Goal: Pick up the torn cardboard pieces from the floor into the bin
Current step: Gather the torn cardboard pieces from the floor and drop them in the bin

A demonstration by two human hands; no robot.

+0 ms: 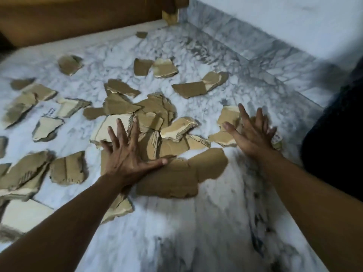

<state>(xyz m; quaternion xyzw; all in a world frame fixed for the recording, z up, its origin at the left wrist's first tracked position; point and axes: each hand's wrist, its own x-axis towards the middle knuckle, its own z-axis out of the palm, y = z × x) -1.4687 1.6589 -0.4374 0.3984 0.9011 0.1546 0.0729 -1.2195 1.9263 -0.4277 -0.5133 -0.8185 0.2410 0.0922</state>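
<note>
Head view is showing the torn cardboard pieces (157,122) lying scattered across the marble floor (196,222), thickest in an overlapping heap at centre, with loose strays spreading left and toward the far wall. I am logging the largest brown sheet (176,179) nearest me, lying flat and partly running under the heap. My left hand (125,154) is resting splayed wide, palm down, on the heap, thumb lying along the big sheet's upper edge; it is gripping nothing. My right hand (253,134) is likewise spread wide, fingers fanned, pressing on or hovering just over a smaller cluster of pieces (227,124) to the right; blur is keeping me from telling whether it is touching. Step in hand, as I am judging it: raking the pieces together, with none lifted yet. The next move is calling for both hands to sweep inward, bunch the two clusters into one stack and close around it. I am not seeing a bin for certain; a dark mass (334,134) at the right edge might be one, but I cannot tell. Writing: faint dark print is showing on a pale scrap at left (50,112) and a printed label on a piece under the right hand (277,139); both are too small to read. A wooden furniture base (78,18) is bounding the far side.
</note>
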